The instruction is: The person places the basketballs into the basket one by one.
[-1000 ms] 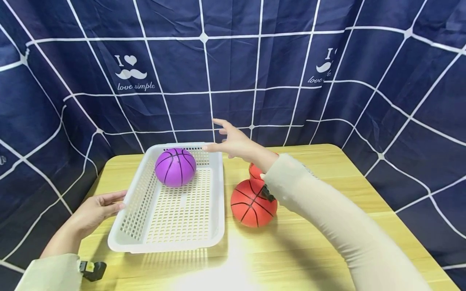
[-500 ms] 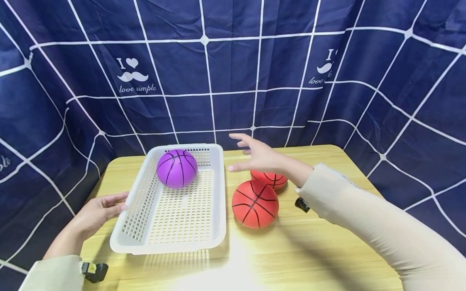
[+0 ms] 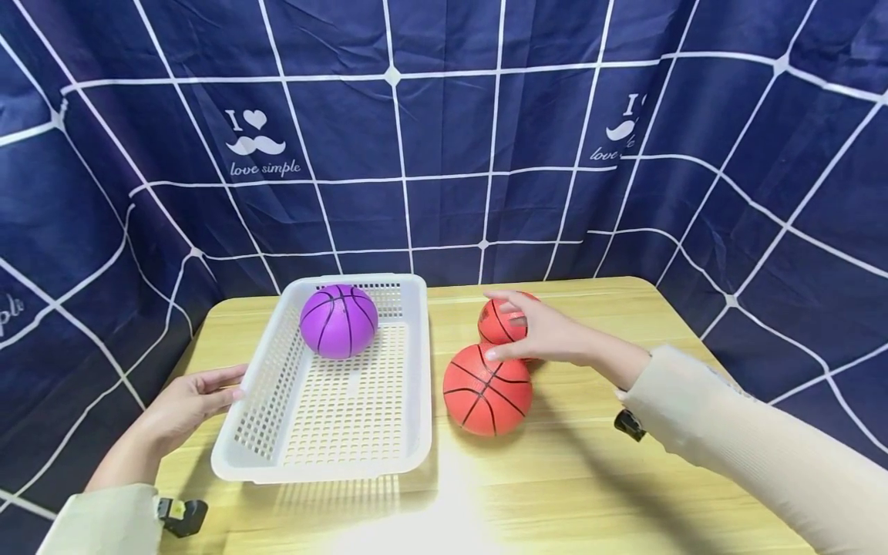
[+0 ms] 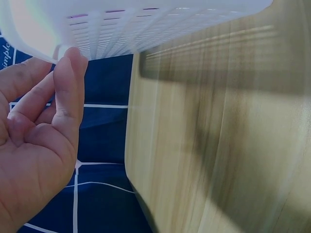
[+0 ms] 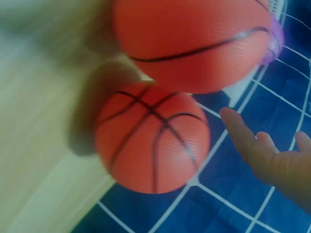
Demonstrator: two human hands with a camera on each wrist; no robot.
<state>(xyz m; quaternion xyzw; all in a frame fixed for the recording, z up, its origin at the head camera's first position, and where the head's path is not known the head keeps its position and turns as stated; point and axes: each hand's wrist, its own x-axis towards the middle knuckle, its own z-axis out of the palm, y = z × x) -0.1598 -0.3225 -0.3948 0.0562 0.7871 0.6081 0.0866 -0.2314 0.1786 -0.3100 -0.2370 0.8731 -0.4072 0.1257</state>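
A white plastic basket stands at the left of the table, a purple toy basketball in its far part. My left hand holds the basket's left rim between thumb and fingers; the left wrist view shows the thumb right at the rim's edge. To the right of the basket sit two red toy basketballs, the near one in front of the far one. My right hand, fingers spread and holding nothing, hovers over the balls and partly hides the far one.
The wooden table has rounded far corners. A dark blue curtain with white lines hangs behind it and along both sides. Both wrists carry small black cameras, such as the right one.
My right hand has moved right and down, from beside the basket's far right corner to over the red basketballs. My left hand has stayed at the basket's rim.
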